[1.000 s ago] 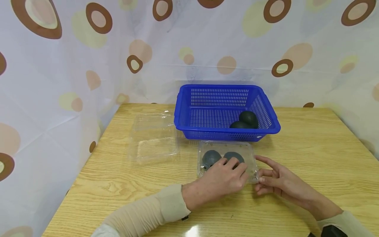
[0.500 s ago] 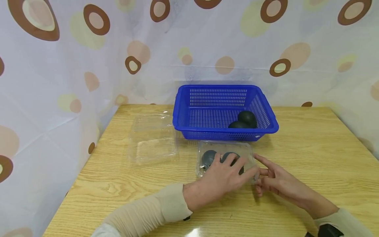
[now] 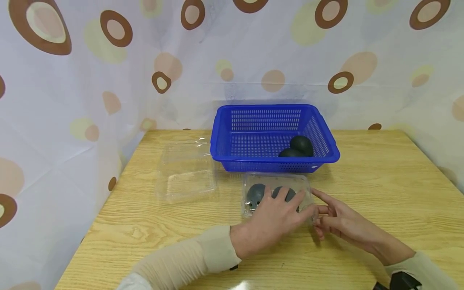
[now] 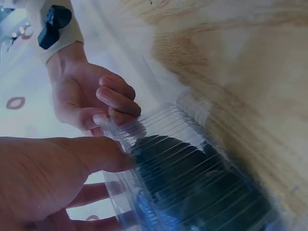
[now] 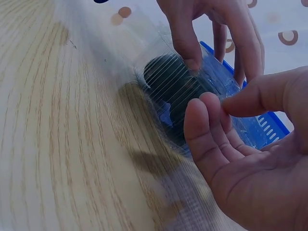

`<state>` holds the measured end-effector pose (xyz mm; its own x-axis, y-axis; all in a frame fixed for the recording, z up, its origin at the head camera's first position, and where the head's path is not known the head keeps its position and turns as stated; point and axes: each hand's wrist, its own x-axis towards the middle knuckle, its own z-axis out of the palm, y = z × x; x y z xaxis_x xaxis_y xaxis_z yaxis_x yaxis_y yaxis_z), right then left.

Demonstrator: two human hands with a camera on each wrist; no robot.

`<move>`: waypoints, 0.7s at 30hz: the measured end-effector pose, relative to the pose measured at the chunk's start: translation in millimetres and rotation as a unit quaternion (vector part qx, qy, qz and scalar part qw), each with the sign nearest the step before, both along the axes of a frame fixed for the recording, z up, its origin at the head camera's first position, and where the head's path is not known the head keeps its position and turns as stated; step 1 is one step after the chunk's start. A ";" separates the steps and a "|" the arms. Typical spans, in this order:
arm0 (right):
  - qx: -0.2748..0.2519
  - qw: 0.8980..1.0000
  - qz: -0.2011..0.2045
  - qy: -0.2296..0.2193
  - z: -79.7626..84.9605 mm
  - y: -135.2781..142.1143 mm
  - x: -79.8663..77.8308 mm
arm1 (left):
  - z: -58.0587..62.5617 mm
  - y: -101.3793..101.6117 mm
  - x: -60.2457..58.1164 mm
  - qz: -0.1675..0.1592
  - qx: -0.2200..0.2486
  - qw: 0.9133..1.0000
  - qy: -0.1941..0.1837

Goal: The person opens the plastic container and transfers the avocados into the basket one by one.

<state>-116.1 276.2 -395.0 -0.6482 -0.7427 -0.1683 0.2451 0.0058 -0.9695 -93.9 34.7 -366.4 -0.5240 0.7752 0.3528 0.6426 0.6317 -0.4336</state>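
Note:
A clear plastic clamshell box (image 3: pixel 250 181) stands on the table with its lid down. Through the plastic show dark, smooth oval avocados (image 3: pixel 255 194), partly covered by a hand. My left hand (image 3: pixel 272 219) lies over the lid with fingers spread and straight; its thumb reaches the box's front right corner. In the left wrist view that thumb presses the rim above the ribbed side (image 4: pixel 168 125). My right hand (image 3: pixel 344 223) pinches the box's right corner between thumb and fingers, its index finger extended along the right edge.
Directly behind the box is a blue perforated basket (image 3: pixel 253 159) with two dark avocados (image 3: pixel 301 146) in its right side. Another clear plastic box (image 3: pixel 188 173) sits on the table (image 3: pixel 145 225) at left. A patterned curtain (image 3: pixel 203 48) hangs behind and at left.
The left hand's curled fingers have straightened and spread over the lid, and its thumb has swung right to the corner. The right hand stays at the corner, its fingers drawn in slightly.

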 end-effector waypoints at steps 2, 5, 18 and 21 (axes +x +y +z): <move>0.000 1.000 0.001 -0.001 0.0 0.8 -0.1 | 1.7 2.3 -0.3 0.003 -0.004 1.000 0.001; -0.002 1.000 0.004 -0.002 -0.3 1.3 -0.2 | 3.5 6.1 -0.5 0.008 -0.019 1.000 0.000; 0.033 0.999 -0.003 0.013 3.4 -0.6 1.8 | 9.1 16.2 3.3 0.033 -0.114 0.993 -0.022; 0.045 0.999 -0.006 0.024 3.9 -0.5 2.6 | 12.1 15.6 1.4 0.028 -0.105 0.994 -0.014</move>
<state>-113.5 275.7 -391.0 -0.6654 -0.7183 -0.2031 0.1993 0.0913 -0.9757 -92.5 50.3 -354.3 -0.5765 0.7990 0.1709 0.6221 0.5648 -0.5422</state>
